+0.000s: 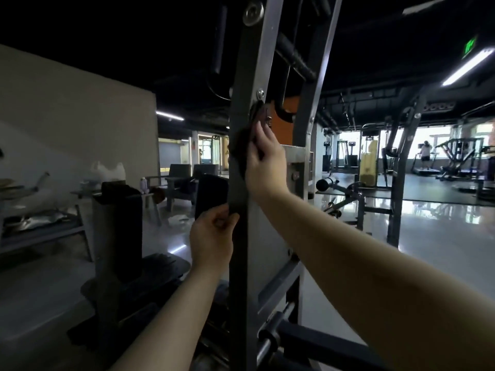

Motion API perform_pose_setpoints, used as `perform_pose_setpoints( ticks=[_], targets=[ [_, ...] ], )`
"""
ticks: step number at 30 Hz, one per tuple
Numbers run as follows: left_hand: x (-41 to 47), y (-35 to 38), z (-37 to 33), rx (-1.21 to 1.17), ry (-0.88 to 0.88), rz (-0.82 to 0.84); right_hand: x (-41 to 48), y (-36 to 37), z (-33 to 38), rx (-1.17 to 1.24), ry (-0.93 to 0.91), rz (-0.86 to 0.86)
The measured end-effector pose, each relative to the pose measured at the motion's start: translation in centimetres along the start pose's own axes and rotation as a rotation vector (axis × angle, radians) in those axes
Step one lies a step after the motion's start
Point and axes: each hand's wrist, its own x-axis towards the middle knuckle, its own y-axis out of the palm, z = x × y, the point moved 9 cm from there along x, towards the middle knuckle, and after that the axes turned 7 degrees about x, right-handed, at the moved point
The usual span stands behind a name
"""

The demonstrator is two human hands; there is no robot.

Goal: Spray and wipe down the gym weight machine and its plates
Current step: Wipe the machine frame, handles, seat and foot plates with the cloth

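Could snag on the bracket [258, 113], left hand [213, 236] pinching the cloth [238, 156] low, right hand [263, 162] clutching it high on the upright [238, 277].

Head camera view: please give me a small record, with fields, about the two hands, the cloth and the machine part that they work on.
place: gym hall with a glossy grey floor
machine part: tall grey metal upright post
cloth: dark grey cloth, stretched down along the post
right hand: grips the upper part of the cloth against the post
left hand: pinches the lower end of the cloth
spray bottle: in neither hand
stage: wiping the post
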Motion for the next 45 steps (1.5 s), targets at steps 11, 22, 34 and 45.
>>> perform_pose_setpoints(
  ticks=[11, 22, 34, 45],
  targets=[
    [-0.2, 0.2, 2.5, -0.132, -0.052, 0.012, -2.1, -0.5, -3.1, -0.118, 0.096, -0.061],
    [-5.5, 0.5, 9.3, -0.155, -0.329, 0.012, -14.2, -1.8, -11.5, -0.066, 0.153, -0.036],
    [-5.7, 0.8, 9.9, -0.172, -0.287, 0.019, -6.3, -0.5, -8.2, -0.118, 0.005, -0.116],
    [-5.5, 0.8, 9.6, -0.228, -0.289, 0.072, -6.7, -1.2, -7.7, -0.305, 0.130, -0.065]
  ],
)
